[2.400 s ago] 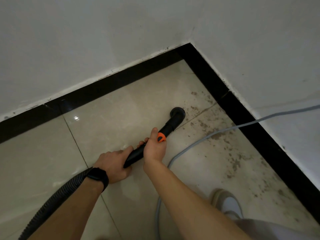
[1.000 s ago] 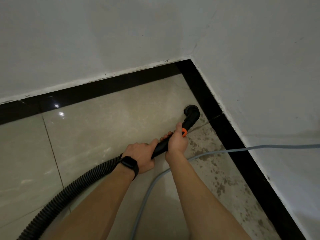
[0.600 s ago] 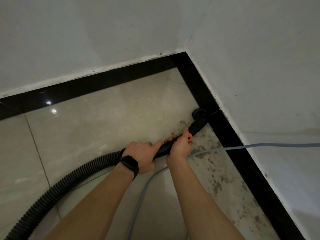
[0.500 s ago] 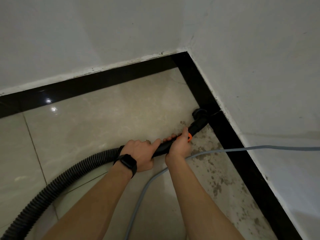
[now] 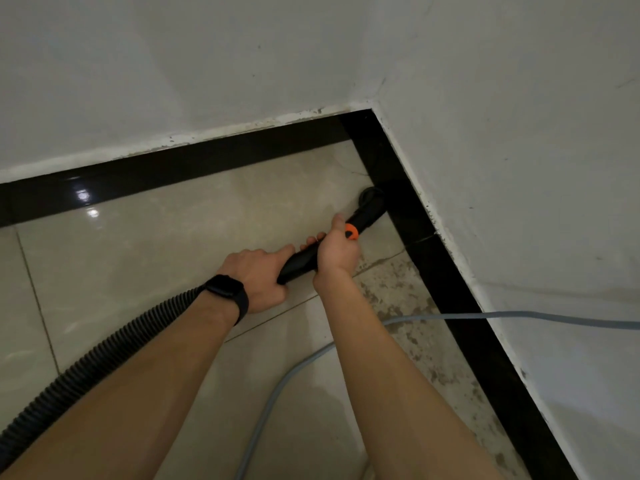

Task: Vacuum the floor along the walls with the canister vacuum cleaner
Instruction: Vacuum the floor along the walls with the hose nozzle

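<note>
with left grip (image 5: 256, 271) and right grip (image 5: 337, 252) both curled round the wand (image 5: 298, 263), the nozzle (image 5: 370, 202) sat against the black skirting (image 5: 446, 282), which a hard shove could scuff.

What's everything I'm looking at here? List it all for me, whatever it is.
vacuum wand: one, black with an orange button, low over the floor, its nozzle tip at the right-hand skirting near the corner
hose: one, black, ribbed, running from the wand off the bottom left
cable: one, grey, from the right edge across the floor to the bottom
floor tiles: several, glossy beige
dirt specks: many, dark, along the right-hand skirting
skirting: two strips, black, meeting at the corner
walls: two, white
watch: one, black, on the left wrist
left hand: one, grips the wand's rear end
right hand: one, grips the wand by the orange button
</note>
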{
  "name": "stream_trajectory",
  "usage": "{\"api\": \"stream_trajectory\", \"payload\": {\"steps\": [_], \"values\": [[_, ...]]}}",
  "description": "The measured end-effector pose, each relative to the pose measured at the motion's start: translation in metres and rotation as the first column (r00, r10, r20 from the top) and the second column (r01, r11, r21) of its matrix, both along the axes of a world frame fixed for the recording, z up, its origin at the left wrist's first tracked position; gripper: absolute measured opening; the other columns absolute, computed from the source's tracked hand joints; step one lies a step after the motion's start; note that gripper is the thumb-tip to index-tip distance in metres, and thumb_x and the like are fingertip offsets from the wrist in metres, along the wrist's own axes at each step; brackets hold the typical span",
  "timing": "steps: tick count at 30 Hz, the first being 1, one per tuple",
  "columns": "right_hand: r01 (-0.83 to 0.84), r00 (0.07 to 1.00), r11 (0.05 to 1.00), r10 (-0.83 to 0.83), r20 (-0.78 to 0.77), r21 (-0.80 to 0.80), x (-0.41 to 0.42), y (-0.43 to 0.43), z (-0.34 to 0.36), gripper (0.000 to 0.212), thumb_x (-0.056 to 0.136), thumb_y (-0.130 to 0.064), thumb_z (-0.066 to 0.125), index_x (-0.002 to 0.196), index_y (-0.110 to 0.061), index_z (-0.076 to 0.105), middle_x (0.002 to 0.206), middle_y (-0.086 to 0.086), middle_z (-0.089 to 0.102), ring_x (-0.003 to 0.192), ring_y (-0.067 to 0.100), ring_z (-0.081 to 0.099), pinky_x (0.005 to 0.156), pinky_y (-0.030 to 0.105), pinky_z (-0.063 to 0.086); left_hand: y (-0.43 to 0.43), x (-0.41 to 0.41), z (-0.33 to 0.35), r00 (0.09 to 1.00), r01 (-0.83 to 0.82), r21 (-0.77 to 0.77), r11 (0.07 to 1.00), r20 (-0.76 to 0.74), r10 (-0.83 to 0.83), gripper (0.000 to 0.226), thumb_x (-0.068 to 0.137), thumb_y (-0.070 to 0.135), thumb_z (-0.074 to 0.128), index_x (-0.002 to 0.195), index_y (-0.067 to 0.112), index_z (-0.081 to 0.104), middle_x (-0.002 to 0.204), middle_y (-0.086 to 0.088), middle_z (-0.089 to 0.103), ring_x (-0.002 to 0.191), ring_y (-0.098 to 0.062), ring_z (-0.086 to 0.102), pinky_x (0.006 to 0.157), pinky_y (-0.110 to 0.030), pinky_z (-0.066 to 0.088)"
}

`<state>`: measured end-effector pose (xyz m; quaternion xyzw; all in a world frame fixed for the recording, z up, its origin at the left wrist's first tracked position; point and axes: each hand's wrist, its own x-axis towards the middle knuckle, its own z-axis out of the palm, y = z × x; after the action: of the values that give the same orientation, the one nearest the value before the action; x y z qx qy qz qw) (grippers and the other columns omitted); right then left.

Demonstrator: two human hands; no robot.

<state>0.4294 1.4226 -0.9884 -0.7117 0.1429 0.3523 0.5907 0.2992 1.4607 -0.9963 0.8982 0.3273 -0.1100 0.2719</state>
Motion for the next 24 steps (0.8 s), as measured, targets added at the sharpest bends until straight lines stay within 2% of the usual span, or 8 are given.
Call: {"api": "stream_trajectory", "payload": {"steps": [2,4,6,9,14,17,20,24], "values": [[-0.034,0.999,0.999,0.034,-0.013,0.004,0.002,0.006,0.006,0.025,0.101,-0.033,0.063,0.092,-0.010,0.058,0.069,0.005,0.057,0.049,0.016,0.059,0.052,0.031,0.055,0.004,0.001,0.000,0.998,-0.052,-0.071,0.996,0.030,0.054,0.037,0.080,0.029,0.059,0.113,0.031,0.043,0.080,0.001,0.059,0.068,-0.021,0.058,0.053,-0.028,0.041],[-0.048,0.998,0.997,0.051,-0.044,0.067,0.004,0.011,0.010,0.024,0.097,-0.026,0.068,0.105,-0.005,0.059,0.072,0.007,0.059,0.052,0.018,0.060,0.056,0.034,0.058,0.005,0.001,0.001,0.991,-0.106,-0.159,0.982,0.064,0.118,0.031,0.079,0.029,0.062,0.103,0.032,0.044,0.078,0.000,0.058,0.066,-0.021,0.058,0.054,-0.029,0.045],[-0.047,0.994,0.989,0.060,-0.089,0.138,0.004,0.013,0.013,0.039,0.094,-0.020,0.072,0.125,-0.001,0.056,0.078,0.009,0.062,0.056,0.020,0.064,0.057,0.036,0.059,0.004,-0.003,0.003,0.980,-0.149,-0.227,0.962,0.092,0.174,0.027,0.077,0.028,0.065,0.092,0.033,0.043,0.076,0.000,0.059,0.064,-0.022,0.058,0.055,-0.030,0.046],[-0.045,0.990,0.981,0.068,-0.121,0.187,-0.010,0.010,0.013,0.045,0.094,-0.018,0.073,0.132,0.000,0.055,0.082,0.009,0.063,0.056,0.018,0.066,0.058,0.035,0.059,0.001,-0.021,0.003,0.976,-0.166,-0.257,0.952,0.098,0.197,0.028,0.076,0.028,0.068,0.089,0.032,0.044,0.073,0.000,0.059,0.063,-0.021,0.058,0.056,-0.031,0.046],[0.025,0.988,0.987,0.001,-0.158,0.160,-0.069,0.003,0.005,0.039,0.095,-0.019,0.070,0.126,-0.002,0.053,0.076,0.008,0.057,0.044,0.014,0.056,0.054,0.033,0.056,-0.003,-0.077,0.004,0.989,-0.141,-0.152,0.978,0.033,0.147,0.027,0.079,0.031,0.067,0.086,0.034,0.040,0.070,0.004,0.058,0.061,-0.017,0.057,0.055,-0.030,0.046],[0.044,0.982,0.986,-0.013,-0.186,0.161,-0.105,-0.005,0.004,0.033,0.096,-0.020,0.068,0.119,-0.005,0.050,0.075,0.007,0.057,0.044,0.014,0.056,0.058,0.037,0.059,-0.006,-0.112,0.009,0.990,-0.141,-0.093,0.986,-0.031,0.138,0.028,0.080,0.033,0.065,0.082,0.034,0.038,0.069,0.007,0.057,0.062,-0.016,0.057,0.056,-0.029,0.046],[0.054,0.980,0.988,-0.025,-0.200,0.142,-0.138,-0.015,0.008,0.025,0.099,-0.023,0.066,0.109,-0.013,0.046,0.073,0.005,0.057,0.044,0.013,0.056,0.065,0.042,0.061,-0.013,-0.144,0.014,0.988,-0.127,-0.034,0.991,-0.095,0.123,0.026,0.082,0.039,0.063,0.087,0.034,0.038,0.070,0.009,0.057,0.064,-0.017,0.058,0.058,-0.030,0.048],[0.073,0.972,0.991,-0.045,-0.230,0.114,-0.174,-0.027,0.014,0.027,0.101,-0.028,0.065,0.108,-0.015,0.043,0.079,0.008,0.059,0.047,0.015,0.059,0.060,0.037,0.061,-0.020,-0.179,0.019,0.982,-0.105,0.023,0.994,-0.156,0.107,0.027,0.084,0.049,0.060,0.093,0.033,0.041,0.070,0.010,0.058,0.061,-0.011,0.057,0.055,-0.027,0.046]]}}
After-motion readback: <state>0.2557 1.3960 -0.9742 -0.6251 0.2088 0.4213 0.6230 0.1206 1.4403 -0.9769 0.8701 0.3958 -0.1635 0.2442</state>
